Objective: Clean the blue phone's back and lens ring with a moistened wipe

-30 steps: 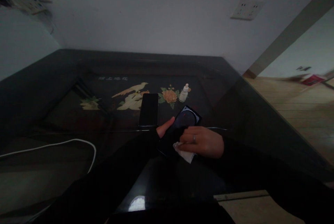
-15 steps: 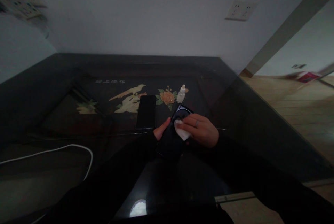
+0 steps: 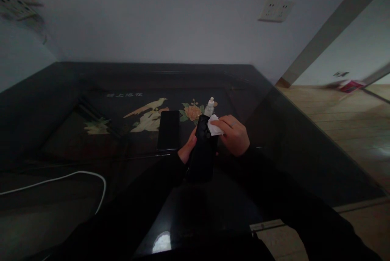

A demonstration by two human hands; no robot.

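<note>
My left hand [image 3: 186, 151] grips a black phone [image 3: 203, 147] from its left side, holding it nearly upright above the dark table [image 3: 61, 102]. A small white wipe [image 3: 214, 126] is pinched in my right hand [image 3: 233, 134] and pressed against the top end of the phone. Just beyond the phone stands a small clear dropper bottle [image 3: 209, 107]. A second black phone [image 3: 168, 129] lies flat on the table to the left of my hands.
A white cable [image 3: 76, 177] curves over the table's near left part. The tabletop carries a bird-and-flower inlay [image 3: 152, 115]. A wall socket [image 3: 275, 9] is on the back wall. Wooden floor [image 3: 344, 123] opens to the right past the table edge.
The phone has turned from slanted to nearly upright. My right hand has slid the wipe from the phone's lower part up to its top end.
</note>
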